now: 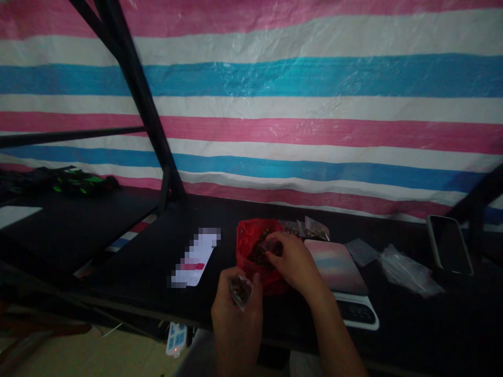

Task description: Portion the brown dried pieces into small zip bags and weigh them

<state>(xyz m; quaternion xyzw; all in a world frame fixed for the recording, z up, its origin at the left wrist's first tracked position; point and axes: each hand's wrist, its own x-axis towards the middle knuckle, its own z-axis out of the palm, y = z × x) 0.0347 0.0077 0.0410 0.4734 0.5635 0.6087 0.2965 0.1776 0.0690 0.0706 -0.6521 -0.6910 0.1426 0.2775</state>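
Note:
My left hand [236, 324] is wrapped round a small clear plastic bag [240, 291], its mouth facing up and small brown bits inside. Just beyond it, a red plastic bag [245, 243] stands open on the black table, holding a heap of small dark brown pieces [257, 255]. My right hand [294, 259] reaches into the mouth of that red bag with its fingers pinched together. Something small and translucent shows at those fingertips, too dim to name. To the right of the red bag lies a flat kitchen scale [338, 267] with a dark button panel.
Filled small bags [316, 229] lie behind the scale. Clear plastic bags [408, 269] and a phone [450, 245] are at the right. A white card [200, 256], partly blurred, lies left. A green toy car [80, 180] sits on the far-left table, beyond a black metal post [143, 99].

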